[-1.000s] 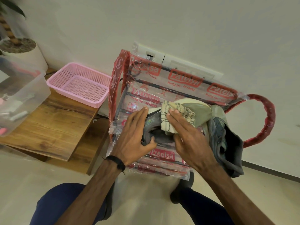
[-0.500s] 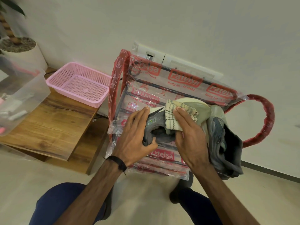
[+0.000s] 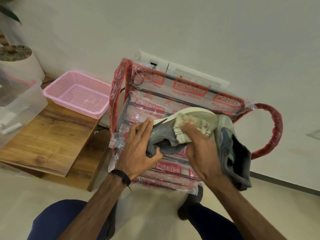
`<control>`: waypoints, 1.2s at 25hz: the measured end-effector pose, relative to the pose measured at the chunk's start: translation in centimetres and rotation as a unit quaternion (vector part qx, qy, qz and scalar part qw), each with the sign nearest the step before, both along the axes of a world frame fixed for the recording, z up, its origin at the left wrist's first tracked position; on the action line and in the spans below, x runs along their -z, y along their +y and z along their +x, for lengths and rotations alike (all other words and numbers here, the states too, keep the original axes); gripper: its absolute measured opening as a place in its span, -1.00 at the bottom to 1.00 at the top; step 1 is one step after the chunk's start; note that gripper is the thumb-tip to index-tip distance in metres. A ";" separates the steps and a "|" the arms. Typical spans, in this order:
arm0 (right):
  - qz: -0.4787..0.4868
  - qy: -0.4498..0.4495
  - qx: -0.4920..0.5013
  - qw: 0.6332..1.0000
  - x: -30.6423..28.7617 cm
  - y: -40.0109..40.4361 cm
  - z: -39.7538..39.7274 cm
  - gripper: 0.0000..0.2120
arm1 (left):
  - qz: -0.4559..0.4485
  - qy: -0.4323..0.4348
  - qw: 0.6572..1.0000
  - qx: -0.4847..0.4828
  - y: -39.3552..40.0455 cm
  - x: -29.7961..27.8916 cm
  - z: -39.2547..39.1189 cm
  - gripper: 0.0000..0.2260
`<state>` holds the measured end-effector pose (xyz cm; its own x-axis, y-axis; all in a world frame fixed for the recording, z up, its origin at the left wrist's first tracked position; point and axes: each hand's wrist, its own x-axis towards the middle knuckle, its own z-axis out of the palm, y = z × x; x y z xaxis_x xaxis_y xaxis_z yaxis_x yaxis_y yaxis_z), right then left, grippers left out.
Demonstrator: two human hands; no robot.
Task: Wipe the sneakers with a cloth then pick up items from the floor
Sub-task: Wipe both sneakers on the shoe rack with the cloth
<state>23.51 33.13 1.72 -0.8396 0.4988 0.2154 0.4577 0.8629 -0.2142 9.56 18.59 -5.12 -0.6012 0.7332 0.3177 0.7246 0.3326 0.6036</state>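
— On top of the plastic-wrapped rack, what are the hands doing?

— The left hand holds the grey sneaker at its heel end: straight fingers lie along the side, and the thumb hooks into the dark opening. The right hand presses a cream, ribbed cloth against the sneaker's pale sole edge, with the fingers curled over the cloth.

— How does the sneaker lie?

— Tipped on its side across the rack, sole turned toward the wall. A second grey sneaker sits just beside it on the right, partly behind the right hand.

— And farther out?

— Red padded loops curve from the rack's ends. On the left, a wooden desk carries a pink mesh basket, a clear plastic box and a white plant pot. The person's dark-trousered knees show at the bottom, above a pale floor.
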 end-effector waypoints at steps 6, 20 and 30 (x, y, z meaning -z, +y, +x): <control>0.016 0.011 -0.038 0.999 0.1 1.8 -0.1 -0.33 | 0.008 -0.034 0.999 0.014 0.0 0.3 -0.3 -0.21; 0.008 -0.012 -0.069 0.997 -0.7 0.4 -1.5 -0.46 | 0.003 -0.082 0.997 -0.002 0.1 0.1 -0.4 -0.16; 0.024 0.003 -0.044 0.999 -1.6 -0.7 -1.8 -0.60 | -0.002 -0.064 0.998 -0.003 0.1 0.1 -0.1 -0.21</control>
